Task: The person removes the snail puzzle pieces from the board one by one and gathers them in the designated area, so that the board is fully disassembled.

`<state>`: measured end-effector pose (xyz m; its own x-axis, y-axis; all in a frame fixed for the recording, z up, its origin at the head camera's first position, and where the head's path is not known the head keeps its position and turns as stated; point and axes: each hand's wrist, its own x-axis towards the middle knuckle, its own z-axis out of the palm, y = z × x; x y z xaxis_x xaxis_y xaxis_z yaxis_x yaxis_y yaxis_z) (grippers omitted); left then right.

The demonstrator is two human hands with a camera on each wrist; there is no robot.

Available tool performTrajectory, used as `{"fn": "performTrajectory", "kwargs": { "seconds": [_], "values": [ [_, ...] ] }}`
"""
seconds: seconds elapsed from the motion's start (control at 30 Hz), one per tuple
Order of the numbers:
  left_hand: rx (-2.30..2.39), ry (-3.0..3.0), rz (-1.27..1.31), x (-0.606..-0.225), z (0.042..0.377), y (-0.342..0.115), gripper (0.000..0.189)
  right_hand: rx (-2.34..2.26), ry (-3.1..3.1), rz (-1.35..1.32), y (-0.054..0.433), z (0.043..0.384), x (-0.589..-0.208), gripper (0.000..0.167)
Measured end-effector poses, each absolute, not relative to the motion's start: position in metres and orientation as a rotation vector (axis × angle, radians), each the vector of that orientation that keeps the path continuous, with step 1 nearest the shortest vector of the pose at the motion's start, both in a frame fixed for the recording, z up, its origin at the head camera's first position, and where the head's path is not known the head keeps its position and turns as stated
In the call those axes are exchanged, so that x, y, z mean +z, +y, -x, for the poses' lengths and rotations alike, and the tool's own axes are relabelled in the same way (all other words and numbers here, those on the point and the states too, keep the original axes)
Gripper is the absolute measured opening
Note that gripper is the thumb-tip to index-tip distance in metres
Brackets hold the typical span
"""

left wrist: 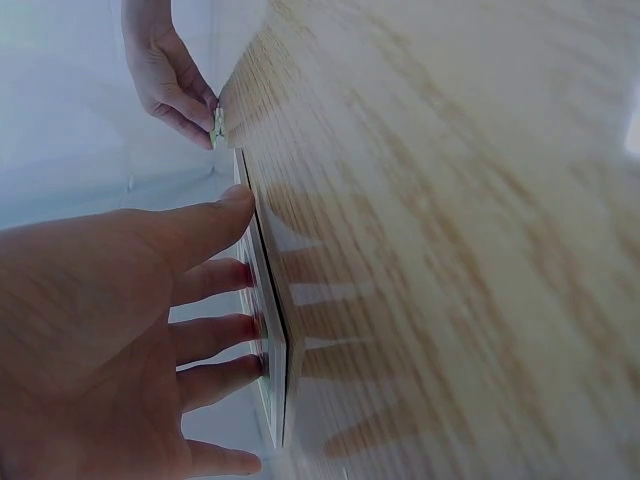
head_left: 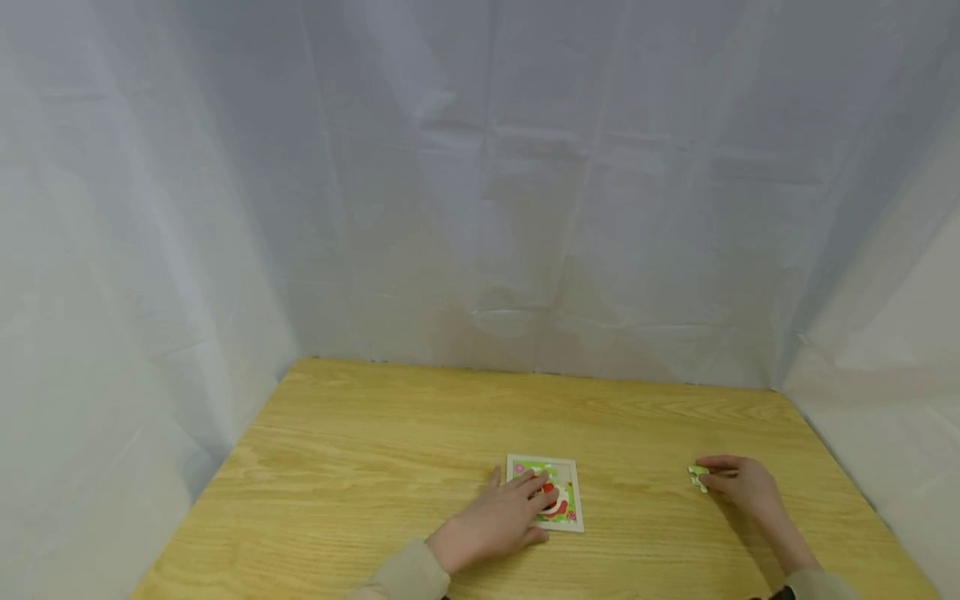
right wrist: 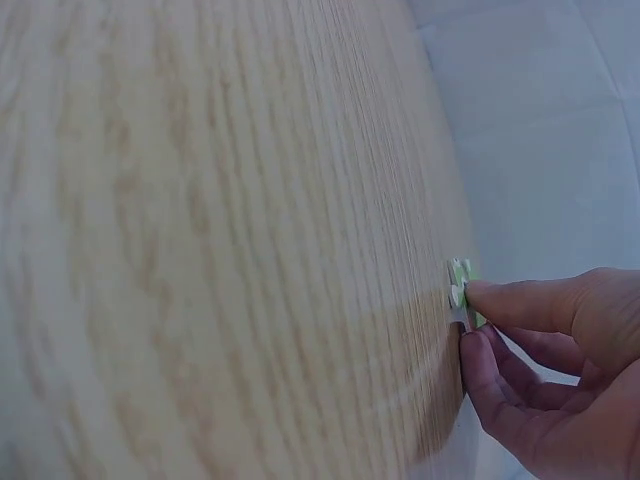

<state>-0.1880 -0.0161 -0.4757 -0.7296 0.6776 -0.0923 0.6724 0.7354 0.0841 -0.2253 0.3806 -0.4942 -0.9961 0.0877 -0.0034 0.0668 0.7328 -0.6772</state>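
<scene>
A square jigsaw puzzle (head_left: 567, 493) in a pale wooden frame lies flat on the table, printed in green, red and white; a bare patch shows at its upper right. My left hand (head_left: 504, 515) rests on it with spread fingers, and the left wrist view has the fingertips touching the board (left wrist: 270, 350). Off to the right, my right hand (head_left: 744, 486) pinches a green and white puzzle piece (head_left: 698, 477) between thumb and fingers. The right wrist view shows that piece (right wrist: 461, 283) held close to the tabletop, partly covered by the fingers.
The wooden table (head_left: 360, 450) has a light yellow grain. White sheeting (head_left: 480, 208) hangs behind its far edge and along both sides.
</scene>
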Motion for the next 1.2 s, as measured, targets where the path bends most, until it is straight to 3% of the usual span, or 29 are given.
{"fn": "performTrajectory", "kwargs": {
  "seconds": [0.53,1.2],
  "values": [
    [0.139,2.841,-1.110,-0.474,0.191,-0.016,0.056,1.096,-2.810,0.124,0.371,0.225,-0.483,0.032],
    [0.178,2.853,-1.165,-0.478,0.195,-0.024,0.054,1.364,-2.647,-0.145,0.294,0.229,-0.457,0.027]
  ]
}}
